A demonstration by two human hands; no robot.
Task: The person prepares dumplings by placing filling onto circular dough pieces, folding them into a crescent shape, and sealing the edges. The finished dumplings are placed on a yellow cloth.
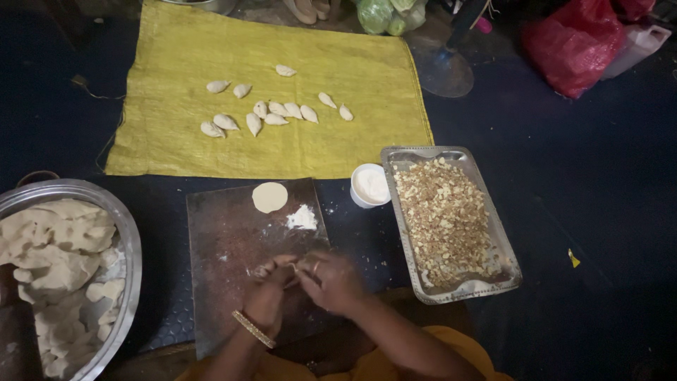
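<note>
A small pale piece of dough is pinched between both hands, over the near end of the dark board, mostly hidden

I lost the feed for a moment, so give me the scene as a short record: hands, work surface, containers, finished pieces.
left hand: over the board, fingers meeting the right hand, bangle on the wrist
right hand: pinching a small piece of dough with the left
board: dark, carries a flat dough round and a flour heap
metal bowl: at left, holds dough lumps
white cup: beside the tray
tray: at right, holds chopped filling
yellow cloth: bears the shaped dumplings
</note>
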